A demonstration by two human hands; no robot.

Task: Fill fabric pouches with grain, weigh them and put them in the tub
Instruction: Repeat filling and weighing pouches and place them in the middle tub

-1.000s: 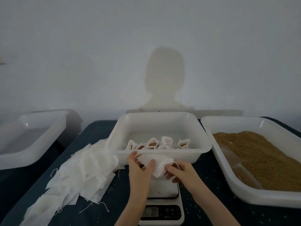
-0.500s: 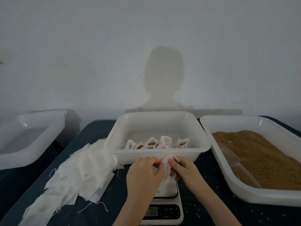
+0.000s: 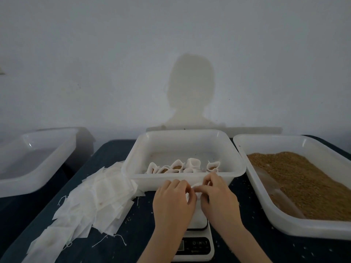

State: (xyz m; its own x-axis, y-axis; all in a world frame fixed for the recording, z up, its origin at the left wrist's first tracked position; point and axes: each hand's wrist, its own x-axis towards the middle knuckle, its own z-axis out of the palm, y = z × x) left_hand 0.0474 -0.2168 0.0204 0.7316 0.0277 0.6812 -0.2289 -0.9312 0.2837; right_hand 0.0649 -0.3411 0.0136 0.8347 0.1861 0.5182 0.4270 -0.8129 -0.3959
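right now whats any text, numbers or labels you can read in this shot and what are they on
Nothing here can be read for certain.
Scale button row: a power symbol and marks that look like "M" and "T", too blurred to confirm.
Small line of print under the buttons: too small to read.
Scale display: dim, no digits legible.
White tubs, pouches and wall: no text visible.

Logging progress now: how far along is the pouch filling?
Done: several filled pouches sit in the middle tub. In hand: both hands, left and right, pinch one pouch above the scale. Left: a large pile of empty pouches, plenty of grain.
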